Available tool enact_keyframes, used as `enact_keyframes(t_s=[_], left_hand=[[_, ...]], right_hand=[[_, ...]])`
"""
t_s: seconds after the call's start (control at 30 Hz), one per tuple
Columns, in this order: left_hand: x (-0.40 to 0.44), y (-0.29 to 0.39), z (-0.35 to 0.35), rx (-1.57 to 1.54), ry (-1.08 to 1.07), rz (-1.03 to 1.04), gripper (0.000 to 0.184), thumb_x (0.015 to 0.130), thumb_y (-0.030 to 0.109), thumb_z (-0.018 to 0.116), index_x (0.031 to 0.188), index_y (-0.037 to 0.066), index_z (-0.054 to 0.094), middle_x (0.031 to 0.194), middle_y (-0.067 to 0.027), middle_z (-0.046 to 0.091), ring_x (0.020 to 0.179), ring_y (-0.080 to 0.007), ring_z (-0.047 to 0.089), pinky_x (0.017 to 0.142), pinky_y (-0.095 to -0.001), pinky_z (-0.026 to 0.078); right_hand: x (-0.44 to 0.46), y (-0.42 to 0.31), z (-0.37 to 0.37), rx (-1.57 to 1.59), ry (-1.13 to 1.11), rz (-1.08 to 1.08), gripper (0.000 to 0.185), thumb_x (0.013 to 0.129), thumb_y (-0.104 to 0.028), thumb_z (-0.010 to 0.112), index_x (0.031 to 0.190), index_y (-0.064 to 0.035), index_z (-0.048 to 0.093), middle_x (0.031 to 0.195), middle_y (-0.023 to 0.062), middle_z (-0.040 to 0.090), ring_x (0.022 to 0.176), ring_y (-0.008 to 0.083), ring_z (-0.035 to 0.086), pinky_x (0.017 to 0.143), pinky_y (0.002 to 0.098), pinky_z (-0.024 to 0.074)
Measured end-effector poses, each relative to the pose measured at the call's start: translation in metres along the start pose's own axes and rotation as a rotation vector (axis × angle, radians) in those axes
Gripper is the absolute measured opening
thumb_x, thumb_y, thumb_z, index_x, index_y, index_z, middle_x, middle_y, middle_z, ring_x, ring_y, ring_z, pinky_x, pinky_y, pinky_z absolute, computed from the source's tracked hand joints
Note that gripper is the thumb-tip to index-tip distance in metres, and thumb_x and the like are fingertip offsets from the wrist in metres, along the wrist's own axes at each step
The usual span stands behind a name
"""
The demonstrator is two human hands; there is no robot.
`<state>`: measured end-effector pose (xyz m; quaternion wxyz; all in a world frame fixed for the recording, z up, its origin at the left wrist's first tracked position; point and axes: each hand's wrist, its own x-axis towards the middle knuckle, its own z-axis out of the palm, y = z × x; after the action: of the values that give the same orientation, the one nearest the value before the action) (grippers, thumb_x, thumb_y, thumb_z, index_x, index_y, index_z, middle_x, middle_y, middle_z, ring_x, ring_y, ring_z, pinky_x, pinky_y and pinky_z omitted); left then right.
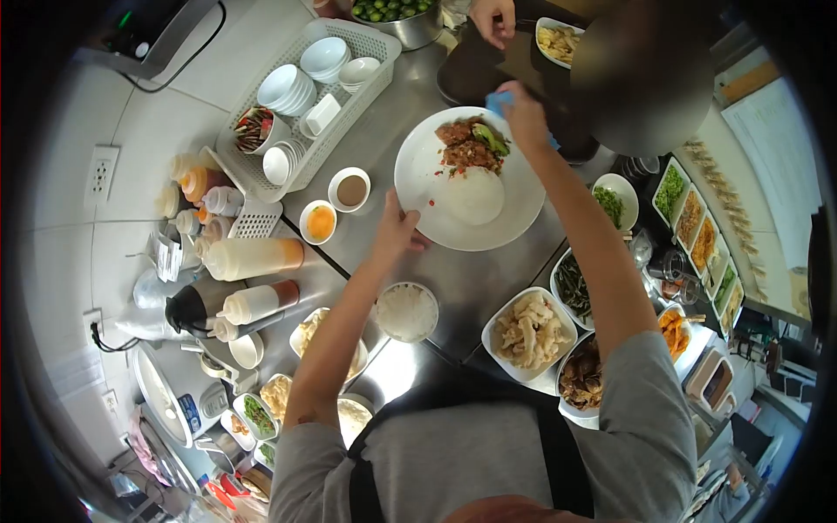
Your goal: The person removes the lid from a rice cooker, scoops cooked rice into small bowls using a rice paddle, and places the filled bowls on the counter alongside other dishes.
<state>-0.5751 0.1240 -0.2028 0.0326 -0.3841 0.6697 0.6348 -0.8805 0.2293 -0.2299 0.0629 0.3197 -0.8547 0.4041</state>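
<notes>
Lying between the two hands, a round white plate (521, 193) carries a smooth mound of rice (475, 200), a chopped brown topping (464, 157) and green pieces at the far edge of the topping. The plate has no long axis; what counts is the slanting line across it, from the near-left rim to the far-right one. The left hand (404, 228) is at the near-left rim, thumb by the edge, though whether its grip clasps the plate I cannot tell. The right hand (526, 118) is at the far-right rim, its grip closed on a blue cloth (500, 101). Both hands look about equally near the plate. Around it on the metal surface (458, 292), brown sauce (352, 190) and an orange yolk (320, 222) sit in small bowls left of the left hand. Farther out are a basket (344, 112) of crockery and, beyond the cloth, a co-worker's hand (494, 19).
</notes>
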Motion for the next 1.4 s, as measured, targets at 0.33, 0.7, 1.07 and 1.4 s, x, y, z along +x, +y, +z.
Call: enact_keyframes(t_s=[0.33,0.7,1.07,1.4], left_hand=[[0.079,0.056,-0.031,0.687,-0.061,0.352,0.049,0.092,0.022,0.054,0.138,0.009,0.045,0.091,-0.0171,0.067,0.075,-0.0230,0.068,0.066,-0.0351,0.055],[0.058,0.013,-0.013,0.576,0.257,0.421,0.035,0.095,0.028,0.050,0.113,0.002,0.064,0.098,-0.0283,0.064,0.094,-0.0428,0.062,0.083,-0.0440,0.049],[0.063,-0.006,-0.008,0.380,0.230,0.386,0.034,0.099,0.025,0.046,0.116,0.000,0.062,0.103,-0.0229,0.067,0.098,-0.0343,0.065,0.084,-0.0380,0.049],[0.067,0.000,-0.005,0.660,0.355,0.470,0.032,0.097,0.034,0.046,0.113,0.014,0.064,0.086,-0.0229,0.066,0.083,-0.0418,0.064,0.076,-0.0519,0.050]], right_hand=[[0.054,-0.018,-0.045,0.101,-0.078,0.065,0.043,0.088,-0.041,0.061,0.116,-0.0086,0.057,0.102,0.0221,0.066,0.096,0.0390,0.063,0.083,0.0430,0.0493],[0.002,-0.053,-0.011,0.281,-0.335,-0.361,0.026,0.075,-0.002,0.064,0.100,-0.0066,0.068,0.097,0.0109,0.068,0.082,0.0268,0.067,0.074,0.0342,0.0521],[-0.021,-0.073,0.032,0.227,-0.783,-1.015,0.041,0.070,0.000,0.066,0.109,-0.0129,0.068,0.134,0.0023,0.054,0.115,0.0254,0.051,0.097,0.0379,0.0454],[-0.006,-0.038,-0.035,-0.395,-0.762,-1.009,0.051,0.077,0.000,0.059,0.113,-0.0330,0.069,0.105,0.0031,0.058,0.102,0.0236,0.052,0.093,0.0349,0.0413]])
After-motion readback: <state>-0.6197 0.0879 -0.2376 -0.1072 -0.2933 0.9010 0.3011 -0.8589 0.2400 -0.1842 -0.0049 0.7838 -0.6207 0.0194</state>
